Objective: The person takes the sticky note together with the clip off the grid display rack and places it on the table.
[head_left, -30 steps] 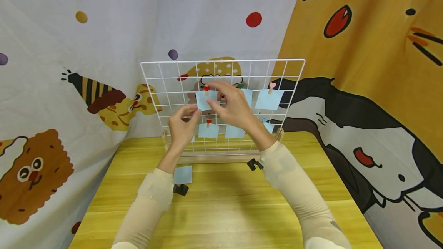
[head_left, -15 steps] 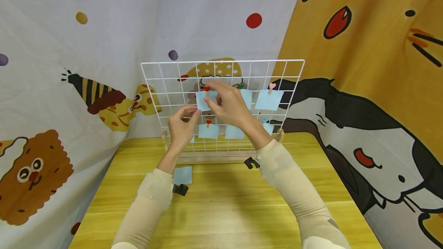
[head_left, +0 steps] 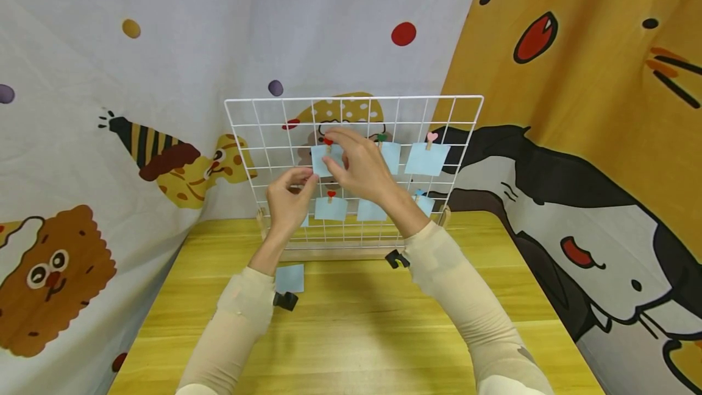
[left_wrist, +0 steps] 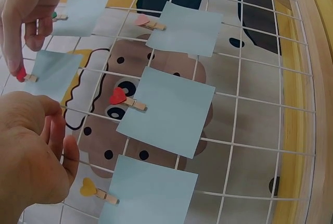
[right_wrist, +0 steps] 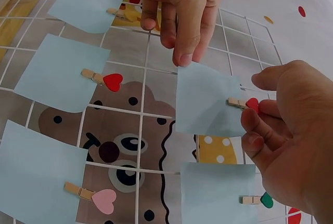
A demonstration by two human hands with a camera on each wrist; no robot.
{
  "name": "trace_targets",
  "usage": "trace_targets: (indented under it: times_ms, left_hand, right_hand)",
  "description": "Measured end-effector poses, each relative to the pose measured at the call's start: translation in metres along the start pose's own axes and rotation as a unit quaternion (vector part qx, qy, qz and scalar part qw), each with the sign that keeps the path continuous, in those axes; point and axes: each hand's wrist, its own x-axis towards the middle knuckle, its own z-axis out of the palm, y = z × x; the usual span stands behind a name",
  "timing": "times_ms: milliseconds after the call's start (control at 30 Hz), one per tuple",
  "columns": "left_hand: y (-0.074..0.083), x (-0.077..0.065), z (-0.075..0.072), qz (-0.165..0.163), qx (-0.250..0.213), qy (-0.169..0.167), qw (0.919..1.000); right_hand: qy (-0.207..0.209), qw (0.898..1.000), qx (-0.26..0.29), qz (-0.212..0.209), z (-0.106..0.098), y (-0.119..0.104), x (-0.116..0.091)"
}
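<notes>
A light blue square of paper [right_wrist: 205, 99] hangs on the white wire grid [head_left: 354, 98], held by a small wooden clothespin [right_wrist: 237, 102] with a red heart. My left hand [head_left: 290, 197] pinches this paper's left corner between thumb and fingertips, as the right wrist view shows. Around the red-heart clothespin, my right hand [head_left: 364, 166] has its thumb and fingers spread apart; the fingers lie close beside the heart, and I cannot tell whether they touch it. In the head view the right hand partly covers the paper.
Several other blue papers, such as one on the right [head_left: 428, 158], hang from heart clothespins in two rows. A loose blue paper [head_left: 289, 278] lies on the wooden table [head_left: 356, 334] before the grid's wooden base [head_left: 340, 253]. A cartoon-printed curtain [head_left: 181, 47] stands behind.
My right hand has shifted slightly left and its forearm has followed. The left hand stays at the paper's corner, and the papers hang as before.
</notes>
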Motion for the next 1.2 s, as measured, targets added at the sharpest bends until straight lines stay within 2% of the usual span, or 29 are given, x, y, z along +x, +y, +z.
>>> trace_targets:
  times_ms: [400, 933, 1200]
  left_hand:
    - [0.0, 0.0, -0.001, -0.001, -0.002, -0.005, 1.0]
    - [-0.001, 0.0, -0.001, -0.004, 0.001, -0.006, 1.0]
    - [-0.001, 0.0, -0.002, -0.004, 0.003, -0.011, 0.9999]
  right_hand:
    - [-0.002, 0.999, -0.042, 0.001, 0.0, -0.002, 0.003]
    - [0.051, 0.998, -0.029, -0.035, 0.005, 0.003, 0.008]
    - [0.061, 0.998, -0.008, -0.031, 0.007, 0.004, 0.011]
